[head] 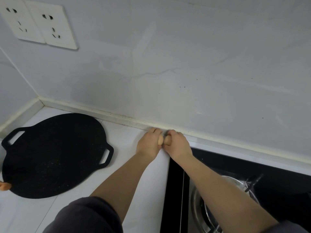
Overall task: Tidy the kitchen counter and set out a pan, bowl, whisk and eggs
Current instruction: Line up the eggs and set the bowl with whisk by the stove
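A: What sits nearest, at the bottom edge?

B: A dark sleeve [87,216] at lower centre, with a bare forearm running up from it. A second forearm rises from the lower right corner.

A: And the hands?

B: They meet just above the middle of the frame, at the back edge of the white counter [131,174], close against the wall strip. The left hand [149,142] has its fingers curled over an egg [160,140] — only the tan end shows. The right hand [178,145] grips a second egg [167,140] the same way. The two tan ends face each other, touching or nearly so; I cannot tell which.

A: Are the eggs resting on the counter?

B: Cannot tell — the hands hide their undersides.

A: What else is around?

B: A flat black pan [53,153] with two loop handles lies on the counter at centre left, well apart from the hands. Something orange [4,185] pokes in at the left edge, beside the pan's rim. At lower right is a black hob [252,167] with a steel burner ring [200,211], and the right forearm crosses over it. Two white wall sockets [38,24] sit at upper left.
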